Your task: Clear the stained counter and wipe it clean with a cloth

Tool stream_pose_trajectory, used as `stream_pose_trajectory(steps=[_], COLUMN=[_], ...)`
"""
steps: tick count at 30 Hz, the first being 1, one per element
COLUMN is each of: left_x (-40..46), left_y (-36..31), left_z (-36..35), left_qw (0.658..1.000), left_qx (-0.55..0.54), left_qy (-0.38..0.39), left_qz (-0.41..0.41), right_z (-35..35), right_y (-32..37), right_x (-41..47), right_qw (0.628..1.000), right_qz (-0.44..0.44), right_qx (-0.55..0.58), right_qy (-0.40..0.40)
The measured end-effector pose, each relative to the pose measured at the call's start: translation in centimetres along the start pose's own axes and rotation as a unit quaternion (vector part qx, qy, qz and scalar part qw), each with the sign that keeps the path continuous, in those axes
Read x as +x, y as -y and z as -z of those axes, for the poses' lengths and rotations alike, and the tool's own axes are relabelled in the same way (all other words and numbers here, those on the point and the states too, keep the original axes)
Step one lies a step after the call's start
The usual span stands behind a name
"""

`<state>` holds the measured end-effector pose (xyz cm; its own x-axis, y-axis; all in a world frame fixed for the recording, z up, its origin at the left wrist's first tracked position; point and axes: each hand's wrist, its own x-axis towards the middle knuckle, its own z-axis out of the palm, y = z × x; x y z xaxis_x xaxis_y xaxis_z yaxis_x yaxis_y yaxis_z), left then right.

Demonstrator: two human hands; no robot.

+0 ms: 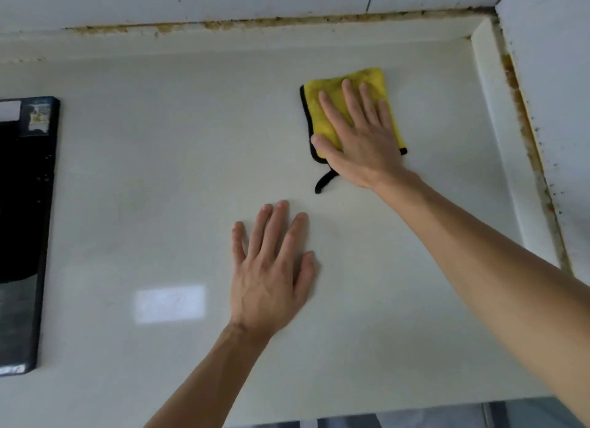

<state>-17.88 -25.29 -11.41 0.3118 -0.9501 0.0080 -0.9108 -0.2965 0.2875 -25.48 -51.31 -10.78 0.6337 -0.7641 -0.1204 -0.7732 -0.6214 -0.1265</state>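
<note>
A folded yellow cloth [329, 108] with black trim and a black loop lies on the pale counter [159, 178], toward the back right. My right hand [357, 134] presses flat on top of it, fingers spread, thumb at the cloth's left edge. My left hand [271, 274] rests palm down on the bare counter nearer to me, fingers apart, holding nothing. The counter surface looks smooth, with a faint light reflection at the front left.
A black cooktop [28, 236] is set into the counter at the left edge. Brown grime lines the back wall seam [255, 23] and the right wall seam [526, 134]. The counter's front edge [383, 418] runs along the bottom.
</note>
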Motion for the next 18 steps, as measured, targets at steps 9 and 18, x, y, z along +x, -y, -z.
stream_pose_trajectory(steps=[9,18], left_x=[0.4,-2.1], left_y=[0.1,-2.0], left_z=[0.0,1.8], left_qw=[0.999,0.996], left_qx=[0.01,0.022], left_qy=[-0.015,0.088], left_qz=[-0.028,0.004], right_z=[-3.0,-4.1], right_y=[-0.8,2.4], right_x=[-18.5,-30.5], right_qw=[0.999,0.998], right_qz=[-0.005,-0.053], right_qx=[-0.002,0.024], right_qy=[-0.053,-0.013])
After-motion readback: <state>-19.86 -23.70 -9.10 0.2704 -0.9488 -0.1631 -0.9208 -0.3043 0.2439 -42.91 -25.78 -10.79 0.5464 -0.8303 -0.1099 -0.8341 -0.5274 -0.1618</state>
